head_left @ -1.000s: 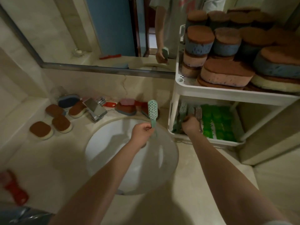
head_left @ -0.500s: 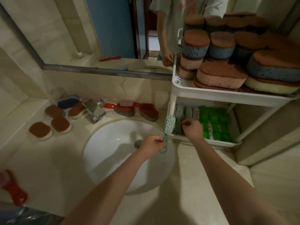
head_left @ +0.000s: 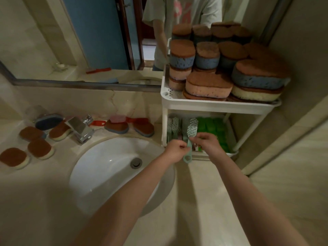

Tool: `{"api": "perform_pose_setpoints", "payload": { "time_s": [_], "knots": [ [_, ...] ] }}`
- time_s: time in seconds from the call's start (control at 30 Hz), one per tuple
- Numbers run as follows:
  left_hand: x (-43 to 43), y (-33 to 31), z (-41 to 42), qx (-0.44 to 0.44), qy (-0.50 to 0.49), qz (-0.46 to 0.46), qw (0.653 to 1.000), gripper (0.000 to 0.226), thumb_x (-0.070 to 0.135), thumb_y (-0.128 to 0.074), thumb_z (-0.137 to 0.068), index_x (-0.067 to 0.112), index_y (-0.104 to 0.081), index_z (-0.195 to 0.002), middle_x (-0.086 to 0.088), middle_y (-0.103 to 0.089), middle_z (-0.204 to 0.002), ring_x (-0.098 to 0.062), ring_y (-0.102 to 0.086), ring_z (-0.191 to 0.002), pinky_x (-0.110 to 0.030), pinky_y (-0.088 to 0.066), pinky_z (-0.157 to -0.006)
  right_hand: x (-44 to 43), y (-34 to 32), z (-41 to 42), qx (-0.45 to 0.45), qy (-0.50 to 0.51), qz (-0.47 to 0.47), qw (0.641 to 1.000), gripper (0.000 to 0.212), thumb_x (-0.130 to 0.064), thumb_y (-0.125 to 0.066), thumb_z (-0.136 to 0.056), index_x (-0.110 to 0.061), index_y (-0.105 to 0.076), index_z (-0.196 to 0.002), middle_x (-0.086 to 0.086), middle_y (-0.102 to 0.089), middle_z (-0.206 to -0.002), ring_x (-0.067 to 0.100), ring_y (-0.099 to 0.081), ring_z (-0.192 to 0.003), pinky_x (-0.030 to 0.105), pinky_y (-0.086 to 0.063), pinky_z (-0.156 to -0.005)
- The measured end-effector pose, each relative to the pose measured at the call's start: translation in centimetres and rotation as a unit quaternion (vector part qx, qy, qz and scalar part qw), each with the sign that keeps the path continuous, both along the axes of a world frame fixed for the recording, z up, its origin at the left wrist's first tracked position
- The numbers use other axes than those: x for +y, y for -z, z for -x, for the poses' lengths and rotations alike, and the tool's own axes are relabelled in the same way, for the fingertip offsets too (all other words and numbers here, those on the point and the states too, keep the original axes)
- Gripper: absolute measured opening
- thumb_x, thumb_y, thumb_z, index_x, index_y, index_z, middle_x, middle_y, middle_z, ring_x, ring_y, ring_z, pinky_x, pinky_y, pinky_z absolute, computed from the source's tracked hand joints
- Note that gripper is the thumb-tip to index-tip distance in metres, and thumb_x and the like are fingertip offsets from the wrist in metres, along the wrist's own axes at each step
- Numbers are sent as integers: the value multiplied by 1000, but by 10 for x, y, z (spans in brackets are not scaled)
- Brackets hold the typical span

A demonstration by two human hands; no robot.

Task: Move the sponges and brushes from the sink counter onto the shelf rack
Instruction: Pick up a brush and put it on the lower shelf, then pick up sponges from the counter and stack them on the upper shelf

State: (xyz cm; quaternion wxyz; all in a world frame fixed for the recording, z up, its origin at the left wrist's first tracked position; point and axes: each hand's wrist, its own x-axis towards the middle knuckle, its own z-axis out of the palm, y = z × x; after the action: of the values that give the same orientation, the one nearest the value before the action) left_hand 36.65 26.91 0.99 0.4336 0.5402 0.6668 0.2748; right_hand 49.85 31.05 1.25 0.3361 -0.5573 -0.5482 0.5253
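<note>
The left hand (head_left: 174,150) has its fingers curled around the handle of a pale green plastic brush (head_left: 192,127). The right hand (head_left: 207,142) pinches the same handle a little higher, between thumb and fingertips. The brush head lies over the lower tier of the white plastic shelf rack (head_left: 213,104), beside other pale green brushes (head_left: 173,124), and its ring end sticks out over the front rim. The upper tier is piled with thick brown-topped oval sponges (head_left: 207,84). Several flat brown-topped sponges (head_left: 40,148) lie on the beige stone counter (head_left: 35,192), left of the chrome tap (head_left: 80,129) and the white round sink (head_left: 106,174).
</note>
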Motion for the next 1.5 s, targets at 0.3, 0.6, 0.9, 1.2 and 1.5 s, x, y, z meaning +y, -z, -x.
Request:
{"api": "perform_pose_setpoints", "payload": {
  "time_s": [0.3,0.6,0.9,1.2,1.5],
  "knots": [
    [-4,-1,52,74,-111,-22,991,5,16,-57,-90,12,-57,-87,0,-58,-81,-17,-54,-83,-27,-44,-76,66,6,23,75,167,97,978,23,-10,-58,-93,-14,-55,-70,6,-57,-69,13,-51,-53,21,-44,-50],
    [8,-13,64,30,-111,-22,993,20,19,-60,-88,7,-56,-105,-7,-60,-95,-23,-58,-89,-30,-43,-76,66,48,50,-159,55,87,982,9,-15,-58,-92,-8,-63,-92,18,-69,-101,31,-65,-90,45,-54,-88],
    [9,4,73,-48,-161,15,986,30,16,-60,-88,9,-58,-117,-8,-62,-116,-19,-57,-103,-28,-44,-87,32,37,51,-282,50,-36,957,20,-16,-62,-88,-7,-64,-106,14,-68,-106,31,-63,-98,25,-39,-74],
    [-11,24,139,-41,-219,1,975,14,9,-57,-85,12,-66,-96,-14,-68,-100,-29,-62,-99,-27,-44,-78,-34,15,106,-257,-49,-185,947,12,-20,-62,-83,-10,-62,-75,7,-62,-68,26,-59,-69,32,-44,-63],
    [-55,26,286,-14,-339,-52,939,4,11,-56,-85,13,-59,-82,-17,-66,-94,-29,-59,-87,-31,-43,-76,-55,6,254,-230,-174,-192,938,7,-21,-62,-83,-16,-67,-86,-9,-55,-62,14,-55,-67,29,-45,-64]
  ]
}}
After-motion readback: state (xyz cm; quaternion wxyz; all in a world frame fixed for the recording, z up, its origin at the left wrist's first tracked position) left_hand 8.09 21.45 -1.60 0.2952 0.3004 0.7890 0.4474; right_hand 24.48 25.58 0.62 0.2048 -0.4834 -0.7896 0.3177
